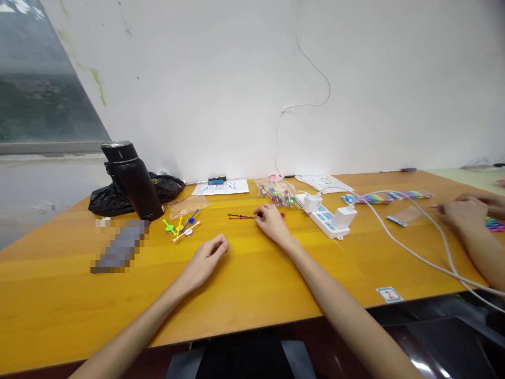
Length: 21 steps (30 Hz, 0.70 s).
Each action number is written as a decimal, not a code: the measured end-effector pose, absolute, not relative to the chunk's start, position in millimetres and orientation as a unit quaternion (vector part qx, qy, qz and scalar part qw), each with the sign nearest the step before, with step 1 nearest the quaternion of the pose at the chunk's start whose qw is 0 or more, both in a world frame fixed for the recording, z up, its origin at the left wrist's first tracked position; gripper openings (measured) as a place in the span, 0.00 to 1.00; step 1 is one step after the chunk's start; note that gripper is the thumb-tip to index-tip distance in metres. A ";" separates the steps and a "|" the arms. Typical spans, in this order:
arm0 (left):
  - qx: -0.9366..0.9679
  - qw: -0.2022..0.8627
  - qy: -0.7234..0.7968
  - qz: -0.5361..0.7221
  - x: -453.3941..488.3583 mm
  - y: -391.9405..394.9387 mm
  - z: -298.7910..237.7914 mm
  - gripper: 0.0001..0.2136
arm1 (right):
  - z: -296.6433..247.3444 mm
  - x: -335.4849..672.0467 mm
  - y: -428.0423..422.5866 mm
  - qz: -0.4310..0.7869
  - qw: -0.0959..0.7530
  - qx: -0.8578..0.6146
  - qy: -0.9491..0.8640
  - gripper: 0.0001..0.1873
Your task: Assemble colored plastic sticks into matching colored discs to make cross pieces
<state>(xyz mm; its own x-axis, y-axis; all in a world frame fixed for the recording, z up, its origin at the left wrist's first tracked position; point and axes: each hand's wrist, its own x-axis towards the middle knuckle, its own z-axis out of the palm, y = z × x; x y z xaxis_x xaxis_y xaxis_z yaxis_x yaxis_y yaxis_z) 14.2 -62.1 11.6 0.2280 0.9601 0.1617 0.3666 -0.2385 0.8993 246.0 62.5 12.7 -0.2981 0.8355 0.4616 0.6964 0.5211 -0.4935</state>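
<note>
Seen from a head-worn camera looking down: a smooth orange-yellow wooden tabletop (252,284) set against a plain white wall.

The person's right hand (270,222) reaches forward, its fingers (261,213) pinching the end of a thin black plastic stick (240,216), which lies flat near the middle of the tabletop; a red stick (238,218) lies just beside it. The left hand (205,260) rests nearer the body, fingers loosely curled, holding nothing.

To the left lie several slim plastic sticks (182,226) in green, yellow, blue and white, with round ends. Behind them are a small clear bag (187,205), a matte black bottle (132,179) that looks tilted, and a crumpled black bag (165,185). A clear bag of coloured pieces (278,192) sits beyond the right hand, beside a white power strip (327,218) with chargers and white cables (410,252).

At the right edge, another person's hands (463,210) rest on the tabletop.
</note>
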 end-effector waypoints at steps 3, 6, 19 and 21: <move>0.614 0.477 0.444 0.445 23.2 -51.6 2.9 0.11 | 20.6 228.0 51.3 0.256 0.428 -0.356 -0.790 0.09; 0.526 0.557 0.414 0.491 32.2 -34.8 -3.7 0.24 | 24.2 212.8 39.3 0.372 0.435 -0.281 -0.770 0.11; 0.516 0.612 0.368 0.473 27.8 -8.1 -8.7 0.18 | 12.4 210.7 48.2 0.351 0.444 -0.343 -0.750 0.12; 0.505 0.625 0.365 0.471 26.9 -7.3 -10.0 0.18 | 9.5 214.6 61.2 0.286 0.457 -0.394 -0.745 0.08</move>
<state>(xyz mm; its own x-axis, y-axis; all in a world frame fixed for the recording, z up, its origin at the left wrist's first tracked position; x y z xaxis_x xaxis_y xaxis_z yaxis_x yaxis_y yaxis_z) 26.9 -7.3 -10.0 0.2896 0.9569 0.0204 -0.2210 0.0461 0.9742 214.6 61.2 9.5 -0.2718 0.8474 0.4561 0.3248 0.5269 -0.7854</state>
